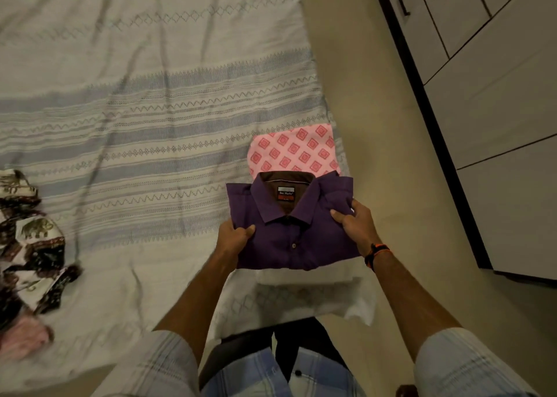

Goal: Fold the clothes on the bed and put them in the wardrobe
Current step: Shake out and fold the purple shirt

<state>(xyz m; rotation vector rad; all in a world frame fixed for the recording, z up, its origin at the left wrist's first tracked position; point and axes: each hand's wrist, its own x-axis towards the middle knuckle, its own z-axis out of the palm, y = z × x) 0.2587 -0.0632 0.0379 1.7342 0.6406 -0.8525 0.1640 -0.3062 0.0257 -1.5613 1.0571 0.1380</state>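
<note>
Folded purple shirt in both hands at the bed corner

Bed (pixel 135 119): pale striped cover, wrinkled, fills most of the view. Wardrobe (pixel 494 101): white panelled doors, dark edge, handle visible, shut, standing to the right across a strip of floor.

Elephant-print cloth (pixel 30 243): loose heap at the left edge of the bed, not yet folded; something pink lies below it, blurred.

Pink patterned cloth (pixel 297 151): folded flat near the bed's right edge, just beyond the shirt.

Purple shirt (pixel 289 225): folded, collar up, label showing, buttoned front on top. Cannot tell whether it is lifted or resting on the cover.

Left hand (pixel 233 235) grips the shirt's left edge, thumb on top. Right hand (pixel 354 222) grips the right edge likewise; banded wrist.

Judgement: folding of this piece looks finished; step in hand is carrying or stacking. Next move calls for keeping the fold level, and freeing one hand for the wardrobe door
</note>
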